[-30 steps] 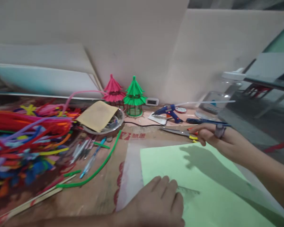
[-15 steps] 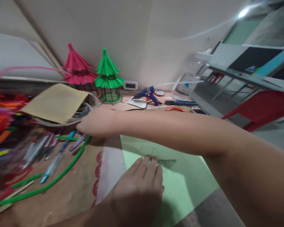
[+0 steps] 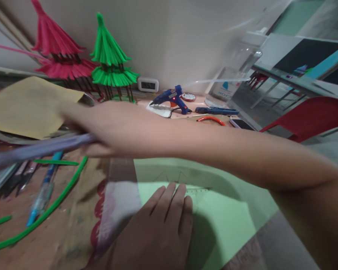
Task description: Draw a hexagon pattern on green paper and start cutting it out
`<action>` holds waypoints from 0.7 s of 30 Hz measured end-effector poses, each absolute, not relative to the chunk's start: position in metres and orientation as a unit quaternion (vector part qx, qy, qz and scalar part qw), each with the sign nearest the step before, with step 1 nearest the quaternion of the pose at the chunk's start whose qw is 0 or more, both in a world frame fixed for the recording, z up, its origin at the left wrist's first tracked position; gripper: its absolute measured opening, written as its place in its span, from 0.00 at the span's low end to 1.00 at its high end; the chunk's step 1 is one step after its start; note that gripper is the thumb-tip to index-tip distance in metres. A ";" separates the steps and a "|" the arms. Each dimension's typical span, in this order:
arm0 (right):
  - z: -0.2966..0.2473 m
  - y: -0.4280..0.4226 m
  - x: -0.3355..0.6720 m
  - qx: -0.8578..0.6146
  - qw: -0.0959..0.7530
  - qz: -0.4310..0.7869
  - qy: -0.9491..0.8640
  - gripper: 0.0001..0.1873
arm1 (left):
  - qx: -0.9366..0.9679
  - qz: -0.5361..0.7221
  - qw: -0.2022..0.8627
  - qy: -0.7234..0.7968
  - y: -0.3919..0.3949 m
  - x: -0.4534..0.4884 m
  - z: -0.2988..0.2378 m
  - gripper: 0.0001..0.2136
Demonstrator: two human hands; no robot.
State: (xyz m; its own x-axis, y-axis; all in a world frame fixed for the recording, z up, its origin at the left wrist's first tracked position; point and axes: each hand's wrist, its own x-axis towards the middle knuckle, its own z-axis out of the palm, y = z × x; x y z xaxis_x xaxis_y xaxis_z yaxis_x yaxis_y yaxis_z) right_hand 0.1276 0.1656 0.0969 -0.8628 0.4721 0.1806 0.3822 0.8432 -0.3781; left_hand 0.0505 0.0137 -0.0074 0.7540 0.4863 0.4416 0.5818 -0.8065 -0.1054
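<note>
My left hand (image 3: 160, 221) lies flat on a pale green sheet of paper (image 3: 228, 221), fingers stretched out. Under its fingertips a clear ruler (image 3: 199, 190) shows in part, with faint pencil lines above it. My right arm crosses over the sheet from the right. At its end my right hand (image 3: 98, 123), smeared by motion, is closed on a lavender pen (image 3: 45, 147) that points left. Below that pen lie a blue pen (image 3: 43, 191), several other pens and a long green pipe cleaner (image 3: 59, 208).
Pink (image 3: 56, 33) and green (image 3: 108, 48) pipe-cleaner towers stand by the wall. A blue glue gun (image 3: 171, 98), a small digital clock (image 3: 148, 84), a utility knife (image 3: 216, 111), a phone (image 3: 242, 123) and a clear plastic bottle (image 3: 225, 86) line the back. Yellowish sandpaper-like sheet (image 3: 25, 108) covers a bowl at left.
My right hand has picked up the lavender pen from the table and lifted it. The view has shifted closer and to the right. My left hand stays on the ruler.
</note>
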 end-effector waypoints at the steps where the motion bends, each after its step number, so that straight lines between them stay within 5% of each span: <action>1: 0.098 0.162 0.151 -0.204 0.176 0.174 -0.947 0.09 | -0.930 -0.194 0.122 -0.286 0.012 0.050 -0.006 0.18; 5: 0.086 0.141 0.235 -0.332 0.218 0.235 -0.887 0.04 | -0.931 -0.181 0.119 -0.293 0.009 0.050 -0.003 0.15; 9: 0.060 0.120 0.278 -0.414 0.119 0.288 -0.855 0.12 | -0.927 -0.192 0.121 -0.298 0.010 0.053 -0.004 0.14; 15: 0.056 0.107 0.291 -0.419 -0.008 0.233 -0.877 0.10 | -0.921 -0.206 0.121 -0.309 0.013 0.052 -0.009 0.15; 21: 0.056 0.099 0.288 -0.349 0.006 0.175 -0.920 0.12 | -0.926 -0.212 0.109 -0.293 0.015 0.051 -0.014 0.13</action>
